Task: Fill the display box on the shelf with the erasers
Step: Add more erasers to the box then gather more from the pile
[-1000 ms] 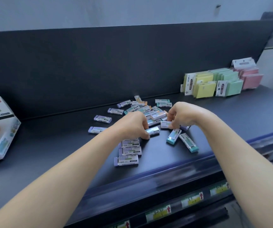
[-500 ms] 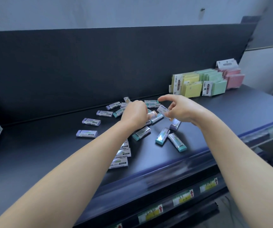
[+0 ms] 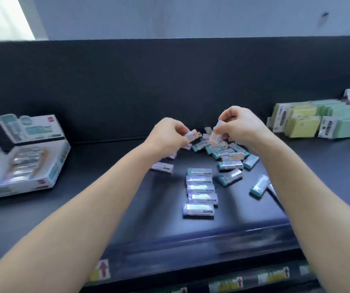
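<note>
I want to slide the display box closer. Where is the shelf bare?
Bare: the strip between the display box and the row of erasers, and the patch in front of the note pads. Crowded: among the loose erasers.

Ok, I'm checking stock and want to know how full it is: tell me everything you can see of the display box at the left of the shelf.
The display box is an open white cardboard tray with teal print and small red marks, blurred here. Its lid flap stands up at the back. It sits flat on the dark shelf, far left, turned at an angle. A row of wrapped erasers lies inside; blur hides how full it is. Nothing else touches it.
</note>
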`<state>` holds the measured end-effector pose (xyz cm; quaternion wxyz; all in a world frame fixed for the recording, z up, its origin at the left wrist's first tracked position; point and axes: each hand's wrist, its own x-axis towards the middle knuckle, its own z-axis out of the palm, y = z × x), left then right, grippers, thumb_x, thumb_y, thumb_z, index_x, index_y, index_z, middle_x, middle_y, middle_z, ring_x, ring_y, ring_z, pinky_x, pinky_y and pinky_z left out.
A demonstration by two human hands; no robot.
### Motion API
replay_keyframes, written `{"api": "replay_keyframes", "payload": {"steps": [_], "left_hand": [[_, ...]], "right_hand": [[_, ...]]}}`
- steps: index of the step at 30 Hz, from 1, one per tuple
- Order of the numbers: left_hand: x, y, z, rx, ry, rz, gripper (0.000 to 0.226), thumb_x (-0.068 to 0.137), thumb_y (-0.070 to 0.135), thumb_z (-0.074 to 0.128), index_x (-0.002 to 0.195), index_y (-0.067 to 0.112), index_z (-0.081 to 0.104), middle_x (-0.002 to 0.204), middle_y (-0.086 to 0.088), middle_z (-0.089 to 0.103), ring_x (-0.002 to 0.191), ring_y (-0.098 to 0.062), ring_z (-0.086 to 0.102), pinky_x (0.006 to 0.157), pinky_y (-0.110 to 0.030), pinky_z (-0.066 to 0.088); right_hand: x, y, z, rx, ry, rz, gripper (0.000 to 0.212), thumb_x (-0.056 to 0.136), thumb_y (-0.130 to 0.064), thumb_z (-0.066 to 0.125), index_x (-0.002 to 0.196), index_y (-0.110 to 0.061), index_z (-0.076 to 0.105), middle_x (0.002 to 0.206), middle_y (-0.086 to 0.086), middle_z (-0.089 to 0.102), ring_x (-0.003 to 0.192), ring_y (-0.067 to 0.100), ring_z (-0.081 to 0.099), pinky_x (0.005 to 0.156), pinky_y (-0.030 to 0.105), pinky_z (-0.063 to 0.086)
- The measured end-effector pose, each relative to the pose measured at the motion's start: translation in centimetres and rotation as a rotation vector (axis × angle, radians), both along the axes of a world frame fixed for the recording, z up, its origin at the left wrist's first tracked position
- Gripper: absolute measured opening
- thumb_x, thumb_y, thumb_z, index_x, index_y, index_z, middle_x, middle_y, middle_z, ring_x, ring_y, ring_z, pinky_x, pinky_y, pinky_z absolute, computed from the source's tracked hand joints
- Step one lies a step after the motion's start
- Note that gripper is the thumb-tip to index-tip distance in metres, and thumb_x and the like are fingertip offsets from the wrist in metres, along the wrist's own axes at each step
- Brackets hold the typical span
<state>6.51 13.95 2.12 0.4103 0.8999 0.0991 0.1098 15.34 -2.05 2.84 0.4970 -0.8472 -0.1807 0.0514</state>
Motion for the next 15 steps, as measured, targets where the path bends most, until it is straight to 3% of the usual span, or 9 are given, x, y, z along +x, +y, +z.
{"api": "replay_keyframes", "payload": {"steps": [3, 6, 10, 15], "left_hand": [[-4.2, 5.5, 0.8, -0.101, -0.037, 0.136, 0.010, 0.078, 0.005, 0.065, 0.086, 0.007, 0.070, 0.073, -0.002, 0.061, 0.065, -0.013, 0.051, 0.059, -0.022, 0.039], [-8.7, 11.5, 1.2, -0.177, -0.106, 0.303, 0.010, 0.078, 0.002, 0.064, 0.076, 0.011, 0.061, 0.068, 0.003, 0.057, 0.062, -0.011, 0.050, 0.057, -0.021, 0.039], [-14.8, 19.3, 1.3, -0.277, -0.137, 0.495, 0.027, 0.077, -0.011, 0.058, 0.073, 0.013, 0.046, 0.068, -0.003, 0.049, 0.058, -0.013, 0.048, 0.046, -0.016, 0.043], [-20.4, 26.2, 1.1, -0.306, -0.104, 0.521, 0.030, 0.076, -0.016, 0.063, 0.078, 0.012, 0.052, 0.076, -0.010, 0.052, 0.066, -0.022, 0.057, 0.065, -0.030, 0.057]], "right_hand": [[-1.7, 6.2, 0.7, 0.028, -0.004, 0.094, 0.023, 0.075, -0.002, 0.069, 0.073, -0.016, 0.051, 0.079, 0.009, 0.061, 0.066, 0.023, 0.058, 0.061, 0.039, 0.055], [-4.4, 12.9, 1.3, 0.086, 0.029, 0.247, 0.026, 0.078, 0.004, 0.066, 0.068, -0.014, 0.050, 0.077, 0.008, 0.057, 0.067, 0.022, 0.063, 0.051, 0.022, 0.057], [-8.7, 21.4, 1.7, 0.120, 0.085, 0.424, 0.023, 0.077, 0.010, 0.065, 0.071, -0.011, 0.057, 0.083, 0.009, 0.057, 0.071, 0.022, 0.065, 0.062, 0.023, 0.059], [-13.4, 30.3, 1.3, 0.029, 0.097, 0.485, 0.027, 0.073, 0.014, 0.067, 0.071, -0.012, 0.059, 0.086, 0.009, 0.065, 0.087, 0.027, 0.069, 0.081, 0.039, 0.059]]}}
